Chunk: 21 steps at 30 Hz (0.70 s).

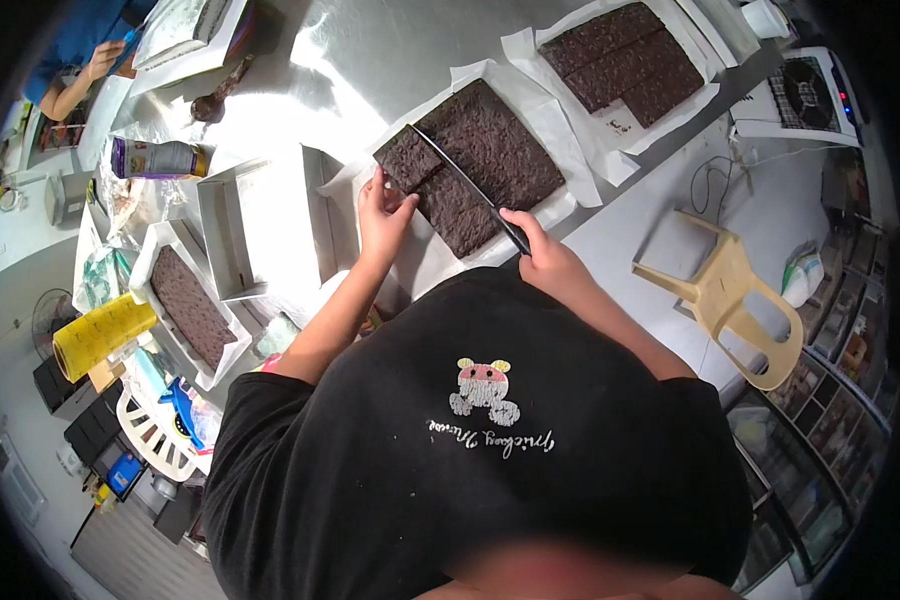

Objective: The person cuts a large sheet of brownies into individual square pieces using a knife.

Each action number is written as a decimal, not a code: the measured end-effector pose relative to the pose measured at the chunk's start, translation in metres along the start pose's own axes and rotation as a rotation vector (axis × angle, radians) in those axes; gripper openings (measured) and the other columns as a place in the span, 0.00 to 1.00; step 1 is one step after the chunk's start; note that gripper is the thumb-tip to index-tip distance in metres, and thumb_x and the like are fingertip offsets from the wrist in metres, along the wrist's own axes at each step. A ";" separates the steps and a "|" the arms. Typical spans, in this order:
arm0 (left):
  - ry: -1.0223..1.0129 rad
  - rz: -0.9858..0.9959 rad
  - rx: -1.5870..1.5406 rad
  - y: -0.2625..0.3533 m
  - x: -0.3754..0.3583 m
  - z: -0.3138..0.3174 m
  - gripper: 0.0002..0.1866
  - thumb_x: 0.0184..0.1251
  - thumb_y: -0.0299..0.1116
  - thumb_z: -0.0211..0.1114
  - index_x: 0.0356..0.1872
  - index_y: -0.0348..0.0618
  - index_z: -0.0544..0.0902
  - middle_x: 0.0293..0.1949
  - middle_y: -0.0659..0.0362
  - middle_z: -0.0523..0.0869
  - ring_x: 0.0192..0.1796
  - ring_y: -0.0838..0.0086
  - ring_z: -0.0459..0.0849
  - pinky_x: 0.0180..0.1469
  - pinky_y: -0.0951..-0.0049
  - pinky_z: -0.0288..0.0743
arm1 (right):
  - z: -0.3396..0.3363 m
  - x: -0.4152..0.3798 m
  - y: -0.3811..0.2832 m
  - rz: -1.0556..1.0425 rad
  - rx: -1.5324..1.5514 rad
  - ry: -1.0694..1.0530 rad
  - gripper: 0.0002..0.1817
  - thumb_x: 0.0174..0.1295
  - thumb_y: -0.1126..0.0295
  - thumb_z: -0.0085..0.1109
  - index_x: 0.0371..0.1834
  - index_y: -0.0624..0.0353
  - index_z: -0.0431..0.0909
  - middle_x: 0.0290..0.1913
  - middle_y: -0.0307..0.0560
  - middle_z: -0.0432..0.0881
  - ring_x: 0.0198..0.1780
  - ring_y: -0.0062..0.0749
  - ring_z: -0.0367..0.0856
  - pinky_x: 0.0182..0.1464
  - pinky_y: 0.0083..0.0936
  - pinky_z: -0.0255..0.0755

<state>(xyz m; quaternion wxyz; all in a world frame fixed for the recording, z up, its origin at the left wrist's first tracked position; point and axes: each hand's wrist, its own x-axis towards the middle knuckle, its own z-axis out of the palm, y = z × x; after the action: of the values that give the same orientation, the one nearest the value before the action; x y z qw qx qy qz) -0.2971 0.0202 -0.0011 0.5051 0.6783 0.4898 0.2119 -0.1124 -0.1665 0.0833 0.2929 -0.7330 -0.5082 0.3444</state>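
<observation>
A dark brownie slab lies on white paper on the metal table. A cut separates a smaller brownie piece at its left corner. My left hand grips the near edge of that piece, thumb and fingers pressed against it. My right hand is closed around the black handle of a long knife. The blade lies across the slab, its tip at the far edge beside the corner piece.
Another brownie slab, cut in sections, lies on paper at the back right. To the left are an open white box, a brownie in a long lined tray and a purple can. Another person's hand shows at upper left; a plastic chair stands right.
</observation>
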 end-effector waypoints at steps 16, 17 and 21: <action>-0.023 -0.011 -0.039 -0.013 0.005 -0.004 0.39 0.56 0.31 0.71 0.68 0.36 0.62 0.54 0.55 0.70 0.48 0.75 0.75 0.50 0.76 0.75 | -0.001 0.001 -0.006 0.156 0.042 -0.100 0.35 0.51 0.80 0.44 0.67 0.46 0.56 0.31 0.58 0.76 0.24 0.46 0.76 0.30 0.36 0.68; -0.027 -0.004 -0.024 -0.014 0.005 -0.004 0.39 0.56 0.31 0.71 0.68 0.37 0.62 0.54 0.55 0.71 0.48 0.74 0.76 0.50 0.76 0.75 | -0.001 0.001 -0.006 0.156 0.041 -0.104 0.35 0.51 0.80 0.44 0.67 0.46 0.56 0.31 0.58 0.76 0.24 0.46 0.76 0.30 0.36 0.68; -0.034 0.007 -0.019 -0.011 0.004 -0.006 0.38 0.57 0.32 0.70 0.68 0.38 0.62 0.54 0.54 0.71 0.48 0.74 0.76 0.52 0.74 0.74 | 0.001 0.001 -0.005 0.158 0.027 -0.087 0.35 0.52 0.80 0.44 0.67 0.45 0.57 0.30 0.58 0.75 0.23 0.47 0.75 0.30 0.36 0.67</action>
<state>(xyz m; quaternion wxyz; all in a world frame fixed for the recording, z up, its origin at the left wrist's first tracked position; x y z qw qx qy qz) -0.3046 0.0267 -0.0093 0.5192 0.6785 0.4767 0.2067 -0.1160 -0.1638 0.0866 0.2523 -0.7512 -0.4565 0.4045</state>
